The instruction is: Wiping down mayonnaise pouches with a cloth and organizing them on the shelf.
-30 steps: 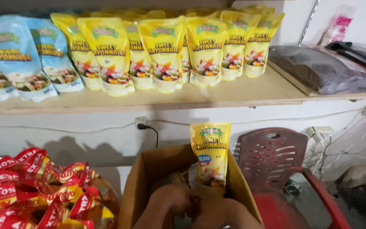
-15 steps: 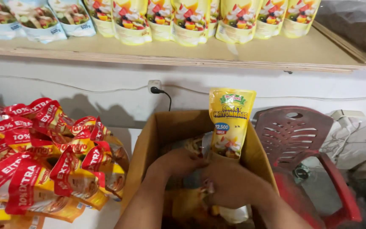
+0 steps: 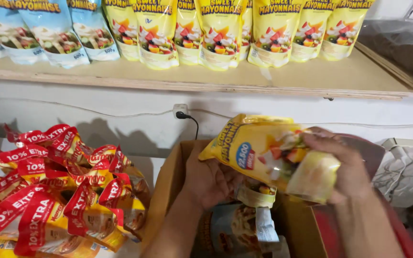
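My right hand (image 3: 345,165) grips a yellow stand-up pouch (image 3: 268,155) with a blue round sticker, holding it tilted sideways above an open cardboard box (image 3: 166,191). My left hand (image 3: 211,181) reaches under the pouch's left end, its fingers curled against the underside and over more pouches (image 3: 237,224) lying inside the box. The box's inside is partly hidden by my arms.
A wooden shelf (image 3: 311,79) above carries a row of yellow pouches (image 3: 216,28) and blue pouches (image 3: 48,33) standing upright. A heap of red-and-yellow sachets (image 3: 48,191) lies at the left. A wall socket with a black plug (image 3: 181,112) sits behind the box. A dark bag (image 3: 402,45) lies at the upper right.
The yellow pouch that stood upright at the box's back is now lifted and tilted sideways in my right hand. My view has dropped lower and come closer to the box.
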